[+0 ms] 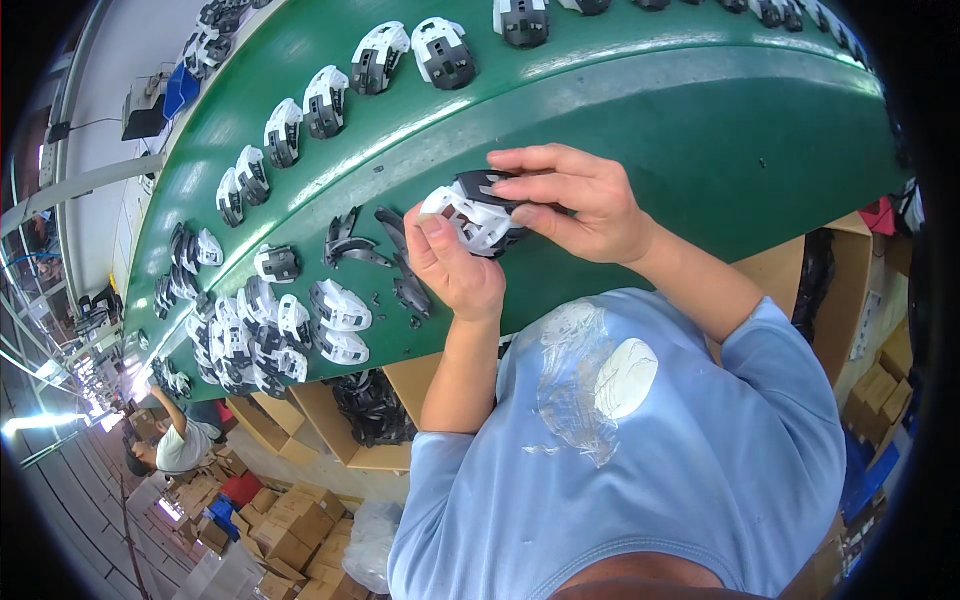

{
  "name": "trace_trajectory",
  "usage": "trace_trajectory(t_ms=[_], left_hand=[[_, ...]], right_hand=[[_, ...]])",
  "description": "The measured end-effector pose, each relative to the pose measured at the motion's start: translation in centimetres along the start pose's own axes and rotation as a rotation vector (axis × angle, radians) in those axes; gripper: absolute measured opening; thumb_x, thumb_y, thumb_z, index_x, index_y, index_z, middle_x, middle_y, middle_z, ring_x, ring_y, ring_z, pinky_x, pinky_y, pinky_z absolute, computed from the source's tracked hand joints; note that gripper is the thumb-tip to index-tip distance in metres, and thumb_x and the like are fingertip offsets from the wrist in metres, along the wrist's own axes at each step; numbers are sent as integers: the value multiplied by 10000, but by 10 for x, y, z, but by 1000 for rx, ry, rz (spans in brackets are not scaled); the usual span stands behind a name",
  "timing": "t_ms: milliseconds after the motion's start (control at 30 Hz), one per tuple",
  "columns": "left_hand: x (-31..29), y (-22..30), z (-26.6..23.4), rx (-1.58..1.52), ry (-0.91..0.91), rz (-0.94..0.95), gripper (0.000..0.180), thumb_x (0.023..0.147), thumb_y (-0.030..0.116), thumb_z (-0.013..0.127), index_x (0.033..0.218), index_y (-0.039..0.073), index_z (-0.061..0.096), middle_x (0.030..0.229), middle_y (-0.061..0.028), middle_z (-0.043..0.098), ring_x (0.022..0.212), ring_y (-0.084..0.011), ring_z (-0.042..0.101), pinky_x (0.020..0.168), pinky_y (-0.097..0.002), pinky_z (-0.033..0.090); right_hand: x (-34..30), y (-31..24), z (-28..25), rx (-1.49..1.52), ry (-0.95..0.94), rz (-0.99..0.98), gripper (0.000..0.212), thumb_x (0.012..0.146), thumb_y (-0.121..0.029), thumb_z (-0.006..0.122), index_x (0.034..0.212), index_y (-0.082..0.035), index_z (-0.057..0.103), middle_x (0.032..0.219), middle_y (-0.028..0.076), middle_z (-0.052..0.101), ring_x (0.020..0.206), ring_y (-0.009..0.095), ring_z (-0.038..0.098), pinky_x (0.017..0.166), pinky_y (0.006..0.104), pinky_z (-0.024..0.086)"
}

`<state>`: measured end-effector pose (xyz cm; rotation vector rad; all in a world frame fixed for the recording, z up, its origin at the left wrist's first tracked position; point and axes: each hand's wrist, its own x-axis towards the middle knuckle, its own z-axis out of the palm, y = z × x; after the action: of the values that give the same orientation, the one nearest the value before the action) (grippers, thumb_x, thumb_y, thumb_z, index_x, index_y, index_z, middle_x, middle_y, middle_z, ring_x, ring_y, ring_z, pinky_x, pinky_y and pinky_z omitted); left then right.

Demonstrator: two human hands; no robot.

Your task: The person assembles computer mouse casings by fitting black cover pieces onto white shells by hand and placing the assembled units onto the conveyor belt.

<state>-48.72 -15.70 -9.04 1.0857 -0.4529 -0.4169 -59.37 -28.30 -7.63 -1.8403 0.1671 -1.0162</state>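
My left hand grips the near left side of a white and black plastic shell with slots in it, held above the green table. The thumb lies on its white face. On the far right side, my right hand has its fingers and thumb closed around the shell's black part. The lower edge of the shell is partly hidden by my hands. Just left of my left hand, curved black plastic pieces lie on the table. A second bunch of dark curved pieces is a little farther left.
A heap of white and black shells covers the table's left end. More shells stand in a row along the far side of the green table. Open cartons sit below the near edge. A person is at far left.
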Motion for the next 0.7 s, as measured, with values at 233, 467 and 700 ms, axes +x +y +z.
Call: trace_trajectory(t_ms=[233, 467, 700], left_hand=[[-1, -6, 0, 121, 1, 52, 299, 1076, 277, 479, 1108, -7, 564, 993, -78, 664, 886, -115, 627, 807, -262, 510], [10, 2, 6, -89, 39, -337, 290, 1075, 279, 482, 1093, 12, 592, 995, -71, 673, 882, -134, 652, 804, -279, 532], [18, 6, -8, -558, -202, -848, 390, 1070, 400, 446, 1168, 64, 619, 1042, -82, 704, 920, -203, 699, 803, -345, 575]], right_hand=[[-1, -9, -4, 71, -108, 178, 301, 853, -44, 739, 1153, -35, 736, 1263, 167, 679, 1032, 269, 700, 849, 346, 583], [13, -5, -27, -222, -189, -5, 274, 817, -85, 783, 1090, -96, 781, 965, 70, 688, 825, 199, 654, 712, 343, 546], [41, 8, -53, -146, 38, -489, 255, 753, 0, 800, 994, -29, 722, 957, 90, 695, 857, 261, 713, 710, 327, 597]])
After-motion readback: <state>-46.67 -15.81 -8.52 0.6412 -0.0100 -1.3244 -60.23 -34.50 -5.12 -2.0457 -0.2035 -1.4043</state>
